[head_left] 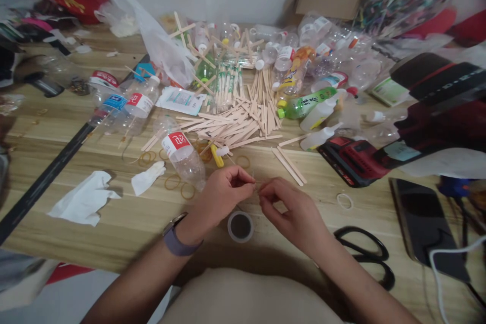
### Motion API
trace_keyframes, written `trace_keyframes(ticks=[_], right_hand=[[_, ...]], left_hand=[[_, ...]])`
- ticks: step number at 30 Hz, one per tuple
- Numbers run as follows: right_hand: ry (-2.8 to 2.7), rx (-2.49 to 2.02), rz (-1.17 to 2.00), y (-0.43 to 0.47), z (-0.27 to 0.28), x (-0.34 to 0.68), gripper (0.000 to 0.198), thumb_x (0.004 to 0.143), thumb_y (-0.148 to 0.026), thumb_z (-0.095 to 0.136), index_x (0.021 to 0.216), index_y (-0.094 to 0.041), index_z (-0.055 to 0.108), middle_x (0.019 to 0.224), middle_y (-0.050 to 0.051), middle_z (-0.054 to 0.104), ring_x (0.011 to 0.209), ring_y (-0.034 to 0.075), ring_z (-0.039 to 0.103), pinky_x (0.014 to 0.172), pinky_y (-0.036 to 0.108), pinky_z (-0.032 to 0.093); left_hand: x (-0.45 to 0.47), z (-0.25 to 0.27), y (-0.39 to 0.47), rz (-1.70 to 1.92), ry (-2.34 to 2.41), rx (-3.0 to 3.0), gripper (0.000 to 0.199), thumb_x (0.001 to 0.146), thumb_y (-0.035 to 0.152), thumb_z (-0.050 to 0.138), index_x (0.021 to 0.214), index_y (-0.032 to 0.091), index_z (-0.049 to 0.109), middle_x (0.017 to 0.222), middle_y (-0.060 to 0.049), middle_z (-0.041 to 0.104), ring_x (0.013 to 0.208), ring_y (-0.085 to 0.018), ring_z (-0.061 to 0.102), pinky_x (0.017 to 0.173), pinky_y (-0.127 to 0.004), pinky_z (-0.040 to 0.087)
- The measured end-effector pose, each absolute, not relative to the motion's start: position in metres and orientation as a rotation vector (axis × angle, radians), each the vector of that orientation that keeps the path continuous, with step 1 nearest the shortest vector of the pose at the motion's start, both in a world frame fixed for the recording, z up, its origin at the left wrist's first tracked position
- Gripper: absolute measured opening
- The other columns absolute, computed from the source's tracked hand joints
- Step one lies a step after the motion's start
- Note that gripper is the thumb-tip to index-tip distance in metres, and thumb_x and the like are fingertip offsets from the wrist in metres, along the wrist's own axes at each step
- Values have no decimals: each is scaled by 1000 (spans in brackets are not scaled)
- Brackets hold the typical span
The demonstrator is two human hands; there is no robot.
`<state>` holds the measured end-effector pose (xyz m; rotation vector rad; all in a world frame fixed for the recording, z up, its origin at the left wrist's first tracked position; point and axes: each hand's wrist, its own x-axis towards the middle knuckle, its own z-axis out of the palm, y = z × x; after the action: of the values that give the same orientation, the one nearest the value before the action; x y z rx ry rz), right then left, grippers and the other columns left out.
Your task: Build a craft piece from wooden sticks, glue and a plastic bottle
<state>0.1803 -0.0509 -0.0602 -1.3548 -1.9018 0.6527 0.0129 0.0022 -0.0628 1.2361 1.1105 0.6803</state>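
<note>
My left hand (224, 190), with a watch on its wrist, is closed in a pinch; a thin needle-like piece (253, 175) stands up at its fingertips. Just to the right, my right hand (290, 207) has thumb and forefinger pressed together, and whatever lies between them is too small to make out. The fingertips of both hands are close but apart. Below them on the table sits a small round cup (240, 227) with a dark inside. A clear plastic bottle (182, 154) with a red label lies beside my left hand, near a yellow-handled tool (217, 155).
Behind the hands spreads a heap of wooden sticks (243, 124), with many plastic bottles (307, 104) around it. Scissors (364, 250), a phone (425, 228) and a red-black power tool (353, 159) lie right. Crumpled tissue (87, 197) and rubber bands (188, 191) lie left.
</note>
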Motion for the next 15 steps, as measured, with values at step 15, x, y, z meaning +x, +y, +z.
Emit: trace_keyframes(ticks=[15], right_hand=[[-1869,-1399,635,-49,-55,184,6,86,-17,56,81,-21,57,70,0,60,60,14,58,53,24,46]], left_hand=[[13,-64,-11,953,1159,2023,14,83,5,54,85,19,55,84,-1,62,81,-16,59,75,-28,44]])
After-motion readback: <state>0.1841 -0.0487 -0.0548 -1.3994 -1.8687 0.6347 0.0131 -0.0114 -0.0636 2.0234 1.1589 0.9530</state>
